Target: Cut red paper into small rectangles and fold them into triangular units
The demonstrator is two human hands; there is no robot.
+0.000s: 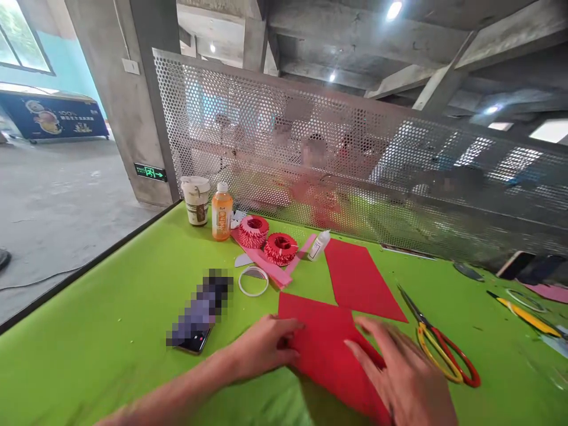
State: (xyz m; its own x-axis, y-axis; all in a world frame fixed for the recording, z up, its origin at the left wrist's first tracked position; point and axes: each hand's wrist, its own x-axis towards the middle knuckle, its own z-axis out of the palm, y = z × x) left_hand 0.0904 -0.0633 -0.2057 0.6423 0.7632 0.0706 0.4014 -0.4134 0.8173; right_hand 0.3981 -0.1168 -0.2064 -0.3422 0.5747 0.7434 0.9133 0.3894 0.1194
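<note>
Red rectangular paper sheet [328,355] lies at a slant on a lime-green table [102,361] beneath a person's two hands. The left hand [261,349] rests at the sheet's left edge with fingers together, though whether it pinches the paper cannot be told, while the right hand [399,373], blurred, sits spread with fingers apart over the sheet's right side. Just beyond lies a second red rectangular sheet [359,278], and beside the right hand rests a pair of steel scissors with red and yellow loop handles [444,355]. Farther up the table, a small white glue bottle [319,245] stands near pink paper strips [266,260], which lie under two round coils of red folded paper [280,248]. A clear ring of tape [252,281] lies near a pixelated phone [199,310]. An orange plastic drink bottle [222,212] and a paper cup [196,200] stand at the far corner, before a perforated metal screen [310,136]. A yellow craft knife [526,316] lies at the right.
</note>
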